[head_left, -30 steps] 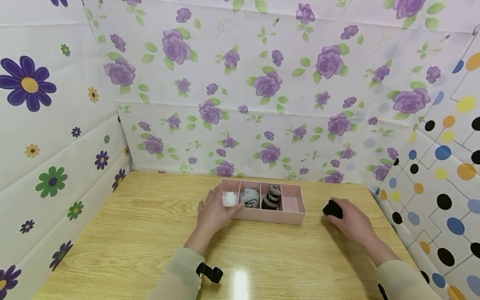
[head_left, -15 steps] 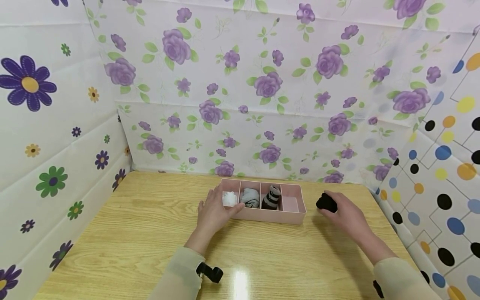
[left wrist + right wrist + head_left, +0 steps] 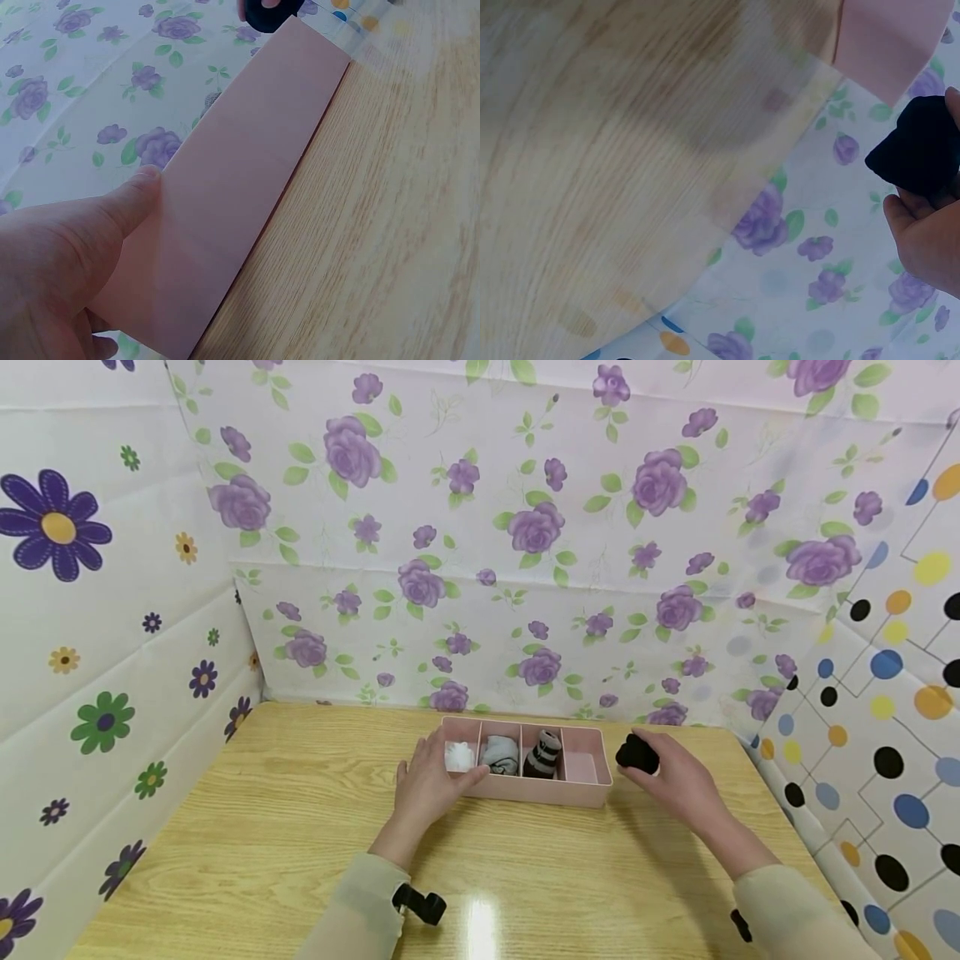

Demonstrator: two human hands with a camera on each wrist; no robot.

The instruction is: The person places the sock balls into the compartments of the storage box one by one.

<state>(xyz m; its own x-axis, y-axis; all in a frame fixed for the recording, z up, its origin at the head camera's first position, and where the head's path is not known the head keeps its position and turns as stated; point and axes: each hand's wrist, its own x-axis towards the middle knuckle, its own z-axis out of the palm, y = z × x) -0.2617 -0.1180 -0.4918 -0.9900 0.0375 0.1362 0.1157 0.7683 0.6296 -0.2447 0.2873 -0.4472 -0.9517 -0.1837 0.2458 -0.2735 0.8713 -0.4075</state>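
A pink divided box (image 3: 540,791) lies across the table. My left hand (image 3: 422,787) grips its left end, thumb on the front rim; the left wrist view shows the thumb (image 3: 139,191) over the edge and fingertips at the end wall. My right hand (image 3: 688,785) pinches a black rolled-up sock (image 3: 637,753) in the air just off the box's right end. From the left, the compartments hold a white bundle (image 3: 459,757), a grey rolled sock (image 3: 500,755) and a striped rolled sock (image 3: 543,755). Nothing lies in the rightmost compartment (image 3: 585,765).
The wooden table (image 3: 300,810) carries the box near its back edge. A cloth with purple roses (image 3: 465,635) hangs behind; flowered and dotted cloths (image 3: 892,760) close off the left and right sides. A black wrist mount (image 3: 420,905) sits on the left sleeve.
My right hand has carried the black sock leftward and farther back, up to the box's right end. The left hand and the box have stayed in place.
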